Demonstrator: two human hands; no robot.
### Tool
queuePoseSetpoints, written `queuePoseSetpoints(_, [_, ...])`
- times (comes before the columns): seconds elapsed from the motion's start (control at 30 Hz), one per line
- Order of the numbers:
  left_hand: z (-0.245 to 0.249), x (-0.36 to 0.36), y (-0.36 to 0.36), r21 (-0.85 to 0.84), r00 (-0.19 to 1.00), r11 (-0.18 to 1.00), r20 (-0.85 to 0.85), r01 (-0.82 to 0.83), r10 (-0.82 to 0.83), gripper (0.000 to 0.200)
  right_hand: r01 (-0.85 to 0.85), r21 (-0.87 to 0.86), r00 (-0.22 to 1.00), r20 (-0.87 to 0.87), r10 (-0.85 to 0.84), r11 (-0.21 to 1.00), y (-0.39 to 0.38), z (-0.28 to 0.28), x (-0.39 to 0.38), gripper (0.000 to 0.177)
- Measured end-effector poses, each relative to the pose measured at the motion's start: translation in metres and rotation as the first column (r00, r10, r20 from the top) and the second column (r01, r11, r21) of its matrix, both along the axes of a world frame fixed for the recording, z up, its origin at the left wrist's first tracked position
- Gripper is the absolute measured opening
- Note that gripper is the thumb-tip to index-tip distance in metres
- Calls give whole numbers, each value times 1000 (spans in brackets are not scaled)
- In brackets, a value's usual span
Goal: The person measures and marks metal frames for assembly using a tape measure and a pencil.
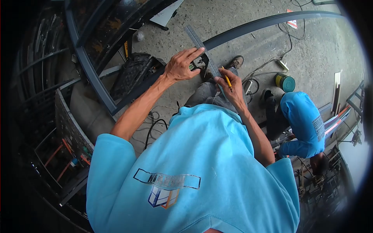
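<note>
A steel combination square point(211, 64) lies across a long dark grey metal bar point(248, 30), its ruled blade slanting down toward my body. My left hand point(180, 65) grips the square around its head, forefinger stretched onto the blade and thumb below. My right hand point(232, 90) is closed on a yellow pencil point(227, 82), with its fingertips against the lower end of the blade. Where the bar passes beneath my left hand and forearm, it is partly hidden.
A dark metal frame point(86, 64) stands at the left. Cables point(264, 68) run over the concrete floor point(311, 46). Right of my legs is a green bucket point(286, 83). A co-worker in a blue shirt point(301, 116) bends down beside metal profiles point(336, 91).
</note>
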State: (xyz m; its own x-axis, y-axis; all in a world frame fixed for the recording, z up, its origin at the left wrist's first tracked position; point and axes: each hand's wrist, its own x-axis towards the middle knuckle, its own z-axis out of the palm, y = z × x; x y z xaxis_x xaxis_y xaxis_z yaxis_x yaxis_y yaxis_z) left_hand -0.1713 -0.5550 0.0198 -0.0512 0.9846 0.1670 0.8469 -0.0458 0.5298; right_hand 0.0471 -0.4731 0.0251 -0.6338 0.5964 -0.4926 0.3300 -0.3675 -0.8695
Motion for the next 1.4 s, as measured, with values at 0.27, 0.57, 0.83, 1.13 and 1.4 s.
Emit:
queuePoseSetpoints(0.27, [-1,-1,0,-30,1000,1000,27,-6,7,78,-15,-21,1000,7,15,1000,4,5,-2,31])
queuePoseSetpoints(0.57, [-4,-1,0,-20,1000,1000,26,-7,8,80,-22,-8,1000,13,23,1000,3,1,0,29])
queuePoseSetpoints(0.83, [-7,0,-2,-20,999,999,28,-32,32,77,-34,505,990,134,-39,862,36,26,-6,32])
queuePoseSetpoints(1.13, [-8,-2,-2,-25,999,999,42,-33,34,82,9,433,992,-120,47,901,38,15,-52,17])
queuePoseSetpoints(1.4, [-11,-1,-3,-19,998,999,43,-44,44,81,3,535,990,-123,74,845,35,12,-56,16])
